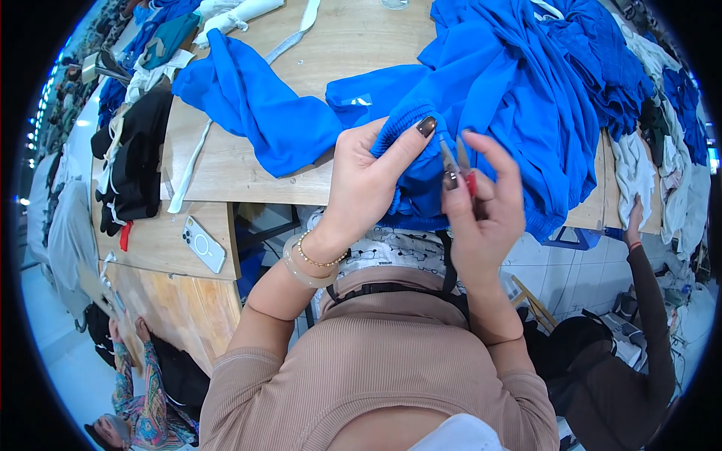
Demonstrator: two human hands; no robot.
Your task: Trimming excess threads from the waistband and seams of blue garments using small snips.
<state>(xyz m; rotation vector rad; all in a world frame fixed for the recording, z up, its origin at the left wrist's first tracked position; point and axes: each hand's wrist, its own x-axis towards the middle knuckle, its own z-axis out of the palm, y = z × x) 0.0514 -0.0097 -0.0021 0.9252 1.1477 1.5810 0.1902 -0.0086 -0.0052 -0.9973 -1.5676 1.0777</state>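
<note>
A bright blue garment point(496, 98) lies spread over the table in front of me. My left hand point(368, 169) pinches its gathered, elastic-looking edge point(402, 124), thumb on top. In my right hand point(489, 203) is a small pair of thread snips point(461, 161) with metal blades and a red part near the fingers. The blades point up and touch or nearly touch the blue cloth beside my left thumb. Whether a thread lies between them is too small to tell. One blue sleeve or leg point(256, 105) stretches to the left across the wood.
The wooden table point(353, 37) carries a white strip point(192, 165), a white phone point(204, 244) and dark folded cloth point(143, 143). White and blue garments point(635, 165) hang at the right. One person point(143, 383) works at lower left, another point(632, 376) at right.
</note>
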